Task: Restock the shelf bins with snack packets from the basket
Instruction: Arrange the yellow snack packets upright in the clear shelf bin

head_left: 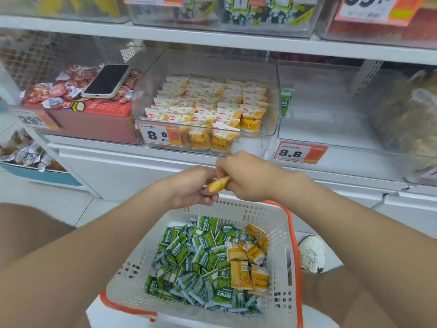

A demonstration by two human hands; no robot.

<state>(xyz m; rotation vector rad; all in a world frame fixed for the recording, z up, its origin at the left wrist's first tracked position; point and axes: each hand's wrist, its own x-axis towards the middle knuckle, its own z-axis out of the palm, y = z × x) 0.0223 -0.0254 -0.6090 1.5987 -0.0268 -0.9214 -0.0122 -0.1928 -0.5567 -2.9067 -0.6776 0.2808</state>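
Hands: we see both meeting just above the far rim of the basket, in front of the shelf.
Left hand [191, 185]: its fingers are curled and it holds the lower end of one yellow packet [218, 184].
Right hand [248, 176]: its fingers are bent down and they pinch the upper end of the same packet, so the two hands touch each other around it.
Yellow packet: it is tilted and lies between the two hands, over the basket and below the bins.
Basket [236, 205]: white with an orange rim, it stands below our arms. Many green packets [196, 263] fill most of it, and a few yellow packets [250, 263] lie at its right side.
Middle bin [275, 91]: it is of clear plastic, and rows of the same yellow kind stand upright in it. A price tag [157, 136] reading 8.8 is on its front.
Right bin [331, 129]: it is clear too, and we see in it only one green packet [287, 100], at its left wall.
Left bin [94, 124]: red, heaped with small red snacks. A phone [107, 80] lies on top of them, screen up.
Floor: a white shoe [312, 253] is just beside the basket, on its right.
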